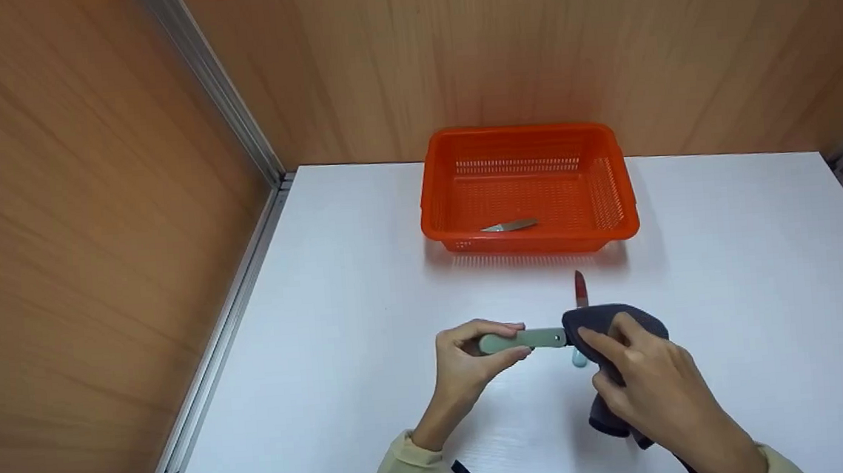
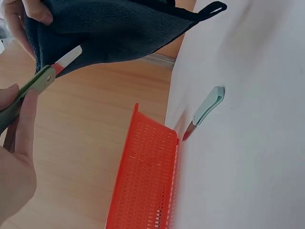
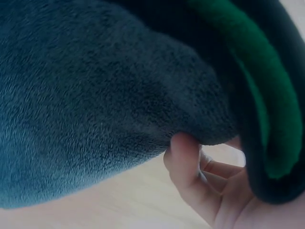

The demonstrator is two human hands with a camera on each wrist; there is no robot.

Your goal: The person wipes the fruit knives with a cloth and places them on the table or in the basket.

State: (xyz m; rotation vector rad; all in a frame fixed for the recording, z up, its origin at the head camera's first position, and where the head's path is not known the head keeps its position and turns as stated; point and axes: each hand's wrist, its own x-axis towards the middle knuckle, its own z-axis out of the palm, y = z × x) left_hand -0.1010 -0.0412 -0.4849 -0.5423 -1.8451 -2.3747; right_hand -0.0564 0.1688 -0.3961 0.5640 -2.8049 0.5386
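Observation:
My left hand (image 1: 460, 371) holds a folding knife by its green handle (image 1: 525, 340), fingers above and thumb below. In the left wrist view, that knife's blade (image 2: 68, 59) is pale with a red patch near the handle, and it lies against a dark blue-grey cloth (image 2: 109, 33). My right hand (image 1: 658, 379) pinches the folded cloth around the blade's side, covering the blade in the head view. Green lining (image 3: 267, 95) shows in the cloth's fold in the right wrist view. A second knife (image 2: 208, 105), with a pale blue handle and reddish blade, lies on the table beyond the cloth.
An orange perforated basket (image 1: 526, 244) stands at the back of the white table (image 1: 351, 286); a small knife (image 1: 511, 226) lies inside it near the front wall. Wooden panels (image 1: 498, 53) rise behind and at the left, with a metal frame (image 1: 243, 234) along the left side.

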